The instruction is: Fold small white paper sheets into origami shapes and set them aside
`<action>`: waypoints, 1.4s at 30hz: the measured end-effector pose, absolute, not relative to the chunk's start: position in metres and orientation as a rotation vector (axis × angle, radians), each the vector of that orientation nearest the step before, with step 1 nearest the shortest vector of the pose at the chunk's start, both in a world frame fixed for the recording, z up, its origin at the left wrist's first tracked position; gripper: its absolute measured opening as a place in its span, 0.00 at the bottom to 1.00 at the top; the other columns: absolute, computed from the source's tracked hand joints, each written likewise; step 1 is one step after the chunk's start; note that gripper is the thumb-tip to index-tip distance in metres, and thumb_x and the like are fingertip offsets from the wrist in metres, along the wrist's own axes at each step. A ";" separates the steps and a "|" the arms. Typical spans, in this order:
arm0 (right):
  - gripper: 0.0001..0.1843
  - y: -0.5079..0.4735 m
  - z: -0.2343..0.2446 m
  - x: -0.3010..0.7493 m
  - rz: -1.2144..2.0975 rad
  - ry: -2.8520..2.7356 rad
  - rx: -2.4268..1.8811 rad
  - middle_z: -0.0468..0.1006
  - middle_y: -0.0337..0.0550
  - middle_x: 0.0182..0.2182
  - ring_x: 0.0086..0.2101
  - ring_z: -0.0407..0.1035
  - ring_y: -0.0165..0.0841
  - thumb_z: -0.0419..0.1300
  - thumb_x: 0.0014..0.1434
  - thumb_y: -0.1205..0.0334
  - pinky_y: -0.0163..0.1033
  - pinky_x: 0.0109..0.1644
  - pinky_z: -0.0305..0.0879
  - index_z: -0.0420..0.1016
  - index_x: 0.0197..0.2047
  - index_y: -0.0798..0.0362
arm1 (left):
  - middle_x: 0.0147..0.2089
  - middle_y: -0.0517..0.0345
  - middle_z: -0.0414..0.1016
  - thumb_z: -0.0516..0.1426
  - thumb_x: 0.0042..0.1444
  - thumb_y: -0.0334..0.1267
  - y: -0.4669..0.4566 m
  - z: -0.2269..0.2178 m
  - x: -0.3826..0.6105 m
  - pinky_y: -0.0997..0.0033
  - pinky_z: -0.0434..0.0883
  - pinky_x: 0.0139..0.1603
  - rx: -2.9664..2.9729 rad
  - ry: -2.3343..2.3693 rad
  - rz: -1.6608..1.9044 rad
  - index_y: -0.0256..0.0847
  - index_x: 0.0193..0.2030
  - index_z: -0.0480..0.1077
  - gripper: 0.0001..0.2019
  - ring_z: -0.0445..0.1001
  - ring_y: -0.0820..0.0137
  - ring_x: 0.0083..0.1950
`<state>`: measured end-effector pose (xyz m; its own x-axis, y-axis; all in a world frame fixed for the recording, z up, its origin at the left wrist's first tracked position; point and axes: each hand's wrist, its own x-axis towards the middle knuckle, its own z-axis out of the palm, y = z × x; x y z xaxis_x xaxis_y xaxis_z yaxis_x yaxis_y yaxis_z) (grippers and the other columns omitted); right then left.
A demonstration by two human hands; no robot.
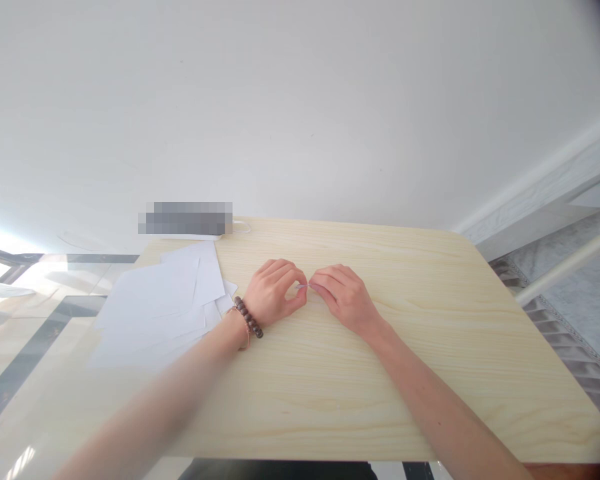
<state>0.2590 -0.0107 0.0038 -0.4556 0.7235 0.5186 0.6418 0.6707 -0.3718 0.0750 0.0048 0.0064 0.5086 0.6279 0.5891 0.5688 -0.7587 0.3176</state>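
My left hand (275, 291), with a dark beaded bracelet (249, 317) at its wrist, is closed in a pinch with thumb and forefinger forming a ring. My right hand (344, 295) pinches just beside it, the fingertips of both almost touching above the wooden table. Between the fingertips shows a small thin pale piece (303, 287), perhaps paper; most of it is hidden by the fingers. To the left of my left hand, white paper sheets (155, 293) lie overlapping on the table.
The light wooden table (430, 373) has rounded corners and stands against a white wall (300, 120). At its back left is a blurred-out dark object (187, 220) with a white cable (243, 227). Stairs (570, 353) descend beyond the right edge.
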 end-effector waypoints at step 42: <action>0.08 -0.010 0.005 0.266 0.193 -2.156 -1.089 0.74 0.43 0.34 0.37 0.66 0.32 0.49 0.60 0.64 0.40 0.43 0.60 0.69 0.37 0.51 | 0.33 0.57 0.73 0.53 0.51 0.31 0.004 0.009 0.074 0.67 0.65 0.41 2.594 1.089 1.090 0.40 0.33 0.68 0.04 0.70 0.70 0.38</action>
<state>0.2662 -0.0102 0.0050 -0.3984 0.7537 0.5227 0.6485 0.6345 -0.4205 0.0735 0.0044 0.0088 0.4803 0.6634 0.5737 0.5736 -0.7325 0.3668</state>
